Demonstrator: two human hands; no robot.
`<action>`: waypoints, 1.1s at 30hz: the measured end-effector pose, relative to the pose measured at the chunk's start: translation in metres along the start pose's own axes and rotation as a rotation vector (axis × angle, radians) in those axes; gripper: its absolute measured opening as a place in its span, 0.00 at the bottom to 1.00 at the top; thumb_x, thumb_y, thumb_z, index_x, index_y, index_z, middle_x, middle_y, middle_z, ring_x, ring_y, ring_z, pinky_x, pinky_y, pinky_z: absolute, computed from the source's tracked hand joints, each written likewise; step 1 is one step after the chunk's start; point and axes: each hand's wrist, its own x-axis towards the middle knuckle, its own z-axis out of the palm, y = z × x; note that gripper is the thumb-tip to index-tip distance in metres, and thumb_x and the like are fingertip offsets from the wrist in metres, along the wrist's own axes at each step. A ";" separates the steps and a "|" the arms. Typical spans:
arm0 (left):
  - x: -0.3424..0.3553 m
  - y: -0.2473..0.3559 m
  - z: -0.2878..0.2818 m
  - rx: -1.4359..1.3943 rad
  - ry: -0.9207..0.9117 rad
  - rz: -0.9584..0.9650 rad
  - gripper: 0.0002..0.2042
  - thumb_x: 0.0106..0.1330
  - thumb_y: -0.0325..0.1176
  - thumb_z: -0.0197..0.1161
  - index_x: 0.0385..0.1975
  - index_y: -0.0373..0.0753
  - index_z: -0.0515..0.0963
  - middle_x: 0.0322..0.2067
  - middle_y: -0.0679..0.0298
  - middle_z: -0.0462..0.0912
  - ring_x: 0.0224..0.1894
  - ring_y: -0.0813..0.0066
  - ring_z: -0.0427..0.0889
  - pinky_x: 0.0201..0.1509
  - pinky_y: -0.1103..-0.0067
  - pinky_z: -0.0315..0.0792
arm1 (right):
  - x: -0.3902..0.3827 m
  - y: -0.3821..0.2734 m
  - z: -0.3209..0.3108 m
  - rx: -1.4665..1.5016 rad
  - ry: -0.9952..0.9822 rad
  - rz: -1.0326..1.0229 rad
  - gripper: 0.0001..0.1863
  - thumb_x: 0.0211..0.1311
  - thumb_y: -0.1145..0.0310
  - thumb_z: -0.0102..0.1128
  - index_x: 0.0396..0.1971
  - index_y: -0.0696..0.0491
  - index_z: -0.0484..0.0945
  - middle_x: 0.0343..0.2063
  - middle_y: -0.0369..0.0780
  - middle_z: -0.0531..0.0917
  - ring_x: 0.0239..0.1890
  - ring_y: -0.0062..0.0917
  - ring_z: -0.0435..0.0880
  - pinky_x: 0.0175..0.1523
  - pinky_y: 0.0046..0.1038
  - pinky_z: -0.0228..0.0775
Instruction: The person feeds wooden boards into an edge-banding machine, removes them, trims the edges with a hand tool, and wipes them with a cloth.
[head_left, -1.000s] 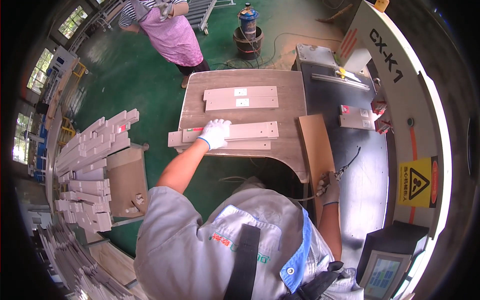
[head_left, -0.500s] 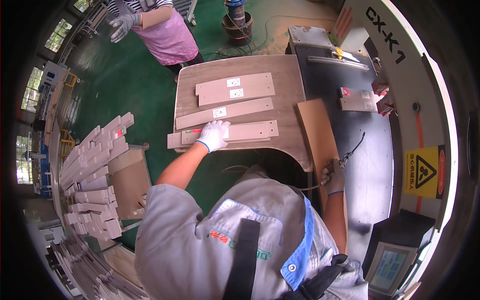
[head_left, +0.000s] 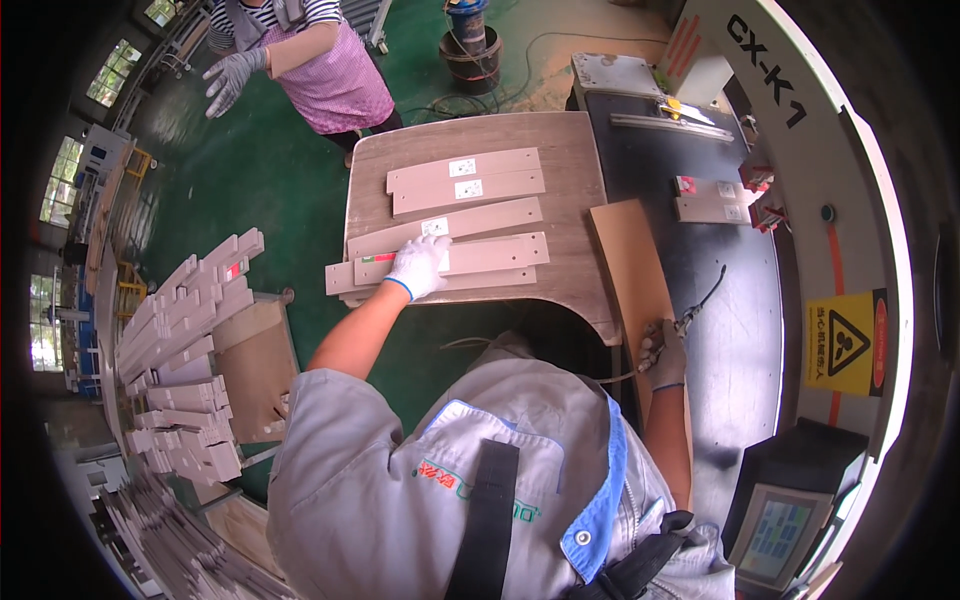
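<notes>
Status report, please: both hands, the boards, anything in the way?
Left hand on the stacked boards. Right hand holding a thin-nozzled tool. Slanted labelled board close beyond left hand; no obstruction visible.

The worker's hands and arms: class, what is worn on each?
The left hand wears a white glove with a blue edge at the wrist. The right hand wears a glove that looks greyer, also blue-edged. Short grey sleeves leave both forearms bare.

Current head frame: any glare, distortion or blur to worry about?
Head view: glare whitens part of the black worktop; head view: fisheye bows the white machine housing, rim goes black; head view: left hand shows no obvious motion blur.
</notes>
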 end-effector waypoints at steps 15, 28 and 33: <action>-0.005 -0.029 -0.025 -0.081 0.081 -0.080 0.43 0.54 0.41 0.84 0.72 0.42 0.74 0.61 0.47 0.82 0.67 0.44 0.80 0.73 0.55 0.75 | -0.011 -0.007 0.012 -0.074 0.003 -0.012 0.14 0.83 0.47 0.62 0.46 0.42 0.83 0.30 0.33 0.87 0.17 0.20 0.77 0.17 0.24 0.63; -0.018 -0.002 0.009 -0.034 0.025 0.007 0.38 0.54 0.41 0.82 0.68 0.42 0.76 0.56 0.50 0.84 0.62 0.49 0.83 0.68 0.57 0.77 | -0.011 -0.004 0.012 0.017 -0.024 -0.062 0.13 0.82 0.52 0.65 0.42 0.45 0.81 0.31 0.37 0.88 0.20 0.22 0.81 0.20 0.25 0.68; -0.024 0.014 0.015 0.021 -0.045 -0.010 0.41 0.53 0.42 0.83 0.69 0.42 0.75 0.58 0.51 0.82 0.64 0.49 0.81 0.71 0.57 0.76 | -0.012 -0.006 0.012 0.005 -0.034 -0.065 0.13 0.82 0.52 0.65 0.42 0.45 0.82 0.31 0.37 0.89 0.19 0.22 0.80 0.19 0.25 0.67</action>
